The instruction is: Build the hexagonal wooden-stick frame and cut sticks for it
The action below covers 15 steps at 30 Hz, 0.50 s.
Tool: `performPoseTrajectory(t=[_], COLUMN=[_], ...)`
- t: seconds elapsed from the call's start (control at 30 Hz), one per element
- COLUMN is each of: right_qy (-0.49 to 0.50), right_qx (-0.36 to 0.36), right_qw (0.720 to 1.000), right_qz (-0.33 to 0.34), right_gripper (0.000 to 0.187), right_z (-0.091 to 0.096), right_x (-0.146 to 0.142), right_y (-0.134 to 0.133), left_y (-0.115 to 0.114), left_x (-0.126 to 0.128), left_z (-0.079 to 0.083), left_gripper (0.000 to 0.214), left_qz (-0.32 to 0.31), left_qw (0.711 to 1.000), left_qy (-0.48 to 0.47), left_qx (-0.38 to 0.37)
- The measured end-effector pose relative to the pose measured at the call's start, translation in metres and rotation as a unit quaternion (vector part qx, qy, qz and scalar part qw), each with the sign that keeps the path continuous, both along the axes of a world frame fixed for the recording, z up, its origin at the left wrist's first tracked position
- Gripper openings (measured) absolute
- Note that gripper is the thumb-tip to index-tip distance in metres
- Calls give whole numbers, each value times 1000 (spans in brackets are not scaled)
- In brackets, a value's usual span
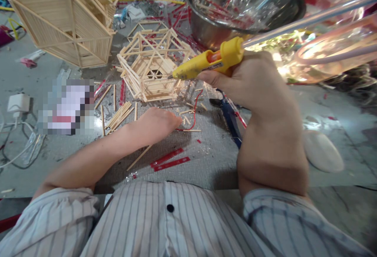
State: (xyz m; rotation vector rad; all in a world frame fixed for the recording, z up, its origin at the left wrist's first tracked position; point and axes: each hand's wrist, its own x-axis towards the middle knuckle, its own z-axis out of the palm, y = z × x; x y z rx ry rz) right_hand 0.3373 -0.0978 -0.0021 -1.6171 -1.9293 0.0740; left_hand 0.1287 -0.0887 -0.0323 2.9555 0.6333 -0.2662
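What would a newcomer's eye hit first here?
Likely the bright yellow glue gun, gripped in the right hand just right of center and pointing left toward the open stick frame mid-table. After that, the larger stick structure at upper left and the shiny metal bowl at the top, right of center.

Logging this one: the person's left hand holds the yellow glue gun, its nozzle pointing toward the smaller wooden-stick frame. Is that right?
Not quite: the head view shows the right hand holding the yellow glue gun, not the left hand. Its nozzle does point toward the smaller wooden-stick frame.
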Motion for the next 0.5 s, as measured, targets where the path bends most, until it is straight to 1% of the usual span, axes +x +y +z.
performPoseTrajectory(t=[0.17, 0.23, 0.4, 0.5], right_qy=[-14, -23, -15, 15], right_qx=[-1, -2, -12, -12], right_qw=[1000, 1000, 1000, 999], right_qz=[-9, -10, -19, -40], right_gripper=[78, 78, 77, 76], right_z=[1, 2, 6, 7], right_x=[0, 0, 2, 7], right_y=[0, 0, -3, -4], left_y=[0, 0, -1, 0], left_x=[-1, 0, 1, -3], left_z=[-1, 0, 7, 12], left_gripper=[22, 21, 19, 20], left_qz=[-3, 2, 0, 10], left_qw=[1000, 1000, 999, 999], left_qy=[-7, 5, 29, 38], left_qx=[9, 10, 14, 17])
